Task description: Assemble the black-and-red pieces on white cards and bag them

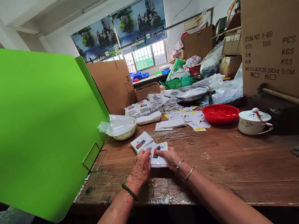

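Between my two hands, at the front of the wooden table, is a small stack of white packets (161,160) with a red and black item showing on top. My left hand (142,164) is closed on the stack's left side. My right hand (171,157) grips its right side, the thumb lying over the top packet. What is under the stack and the far fingers are hidden. Just beyond my left hand lies another pile of similar white packets (142,141), partly covered by the held stack's back edge.
A wicker basket (126,134) with clear bags stands left, beside a metal wire stand (96,158) and a large green panel (32,118). Printed cards (198,119), a red basin (220,116) and a lidded cup (252,124) are at right. Cartons (281,51) rise behind them.
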`<state>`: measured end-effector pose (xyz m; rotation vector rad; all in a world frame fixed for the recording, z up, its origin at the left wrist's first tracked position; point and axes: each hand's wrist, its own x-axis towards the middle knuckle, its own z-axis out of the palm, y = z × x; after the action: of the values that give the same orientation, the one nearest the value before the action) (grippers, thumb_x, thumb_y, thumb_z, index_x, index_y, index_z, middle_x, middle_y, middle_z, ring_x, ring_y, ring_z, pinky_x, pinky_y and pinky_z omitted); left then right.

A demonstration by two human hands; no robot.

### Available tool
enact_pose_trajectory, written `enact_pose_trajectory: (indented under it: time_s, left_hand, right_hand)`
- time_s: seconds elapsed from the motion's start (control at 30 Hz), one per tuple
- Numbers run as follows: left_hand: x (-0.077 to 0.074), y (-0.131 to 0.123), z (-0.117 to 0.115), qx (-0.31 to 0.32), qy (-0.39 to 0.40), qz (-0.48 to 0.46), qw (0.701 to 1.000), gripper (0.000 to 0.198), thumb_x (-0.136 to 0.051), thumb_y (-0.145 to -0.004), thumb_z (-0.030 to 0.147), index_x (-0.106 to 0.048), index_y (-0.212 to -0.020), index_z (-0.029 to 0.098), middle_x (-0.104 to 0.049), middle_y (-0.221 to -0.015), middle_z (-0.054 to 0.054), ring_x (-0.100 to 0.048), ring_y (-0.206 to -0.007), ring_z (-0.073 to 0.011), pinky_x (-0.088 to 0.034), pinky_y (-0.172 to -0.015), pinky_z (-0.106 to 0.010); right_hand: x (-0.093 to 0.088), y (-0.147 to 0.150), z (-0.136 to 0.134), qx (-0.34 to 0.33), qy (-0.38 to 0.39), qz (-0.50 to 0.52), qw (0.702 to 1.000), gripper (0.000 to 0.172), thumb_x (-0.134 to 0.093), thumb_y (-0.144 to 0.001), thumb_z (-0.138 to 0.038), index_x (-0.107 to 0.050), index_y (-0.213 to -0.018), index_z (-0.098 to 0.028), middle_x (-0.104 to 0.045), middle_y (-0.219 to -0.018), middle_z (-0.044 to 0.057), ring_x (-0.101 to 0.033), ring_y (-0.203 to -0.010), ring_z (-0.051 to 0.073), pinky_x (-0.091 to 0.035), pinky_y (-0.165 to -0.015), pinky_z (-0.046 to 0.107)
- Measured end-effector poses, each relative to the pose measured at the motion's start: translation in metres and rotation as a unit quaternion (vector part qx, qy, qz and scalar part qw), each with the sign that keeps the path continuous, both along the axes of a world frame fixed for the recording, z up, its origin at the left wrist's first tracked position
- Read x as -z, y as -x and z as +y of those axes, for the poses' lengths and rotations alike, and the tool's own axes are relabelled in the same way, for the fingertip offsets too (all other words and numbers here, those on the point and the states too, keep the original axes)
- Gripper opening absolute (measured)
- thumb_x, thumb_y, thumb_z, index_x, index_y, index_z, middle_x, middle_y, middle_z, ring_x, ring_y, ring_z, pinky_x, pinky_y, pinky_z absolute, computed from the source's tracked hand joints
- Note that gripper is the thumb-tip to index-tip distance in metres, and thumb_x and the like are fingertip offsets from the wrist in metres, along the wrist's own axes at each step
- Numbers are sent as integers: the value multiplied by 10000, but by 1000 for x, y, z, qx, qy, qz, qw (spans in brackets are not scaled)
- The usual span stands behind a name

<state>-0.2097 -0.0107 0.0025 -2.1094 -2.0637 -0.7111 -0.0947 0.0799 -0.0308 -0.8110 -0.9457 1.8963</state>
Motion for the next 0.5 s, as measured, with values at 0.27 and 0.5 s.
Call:
enact_pose_trajectory:
  time_s: [0.27,0.5]
  left_hand:
    - [12,-7,-2,6,-91,-18,996,237,-449,-802,5,-587,-880,180,-621,-833,-52,-599,-797,-188,-517,-767,-333]
    - [14,-25,-11,22,-102,-70,992,235,-448,-840,30,-571,-954,196,-625,-929,-57,-609,-888,-198,-515,-844,-369]
  right_hand:
    - [7,7,10,83,-23,-57,995,214,-736,-378,-227,-621,-542,-152,-653,-515,19,-585,-493,169,-444,-445,250]
    - [7,9,10,101,-47,-97,989,144,-694,-469,-210,-631,-585,-153,-702,-608,50,-629,-545,186,-463,-449,240]
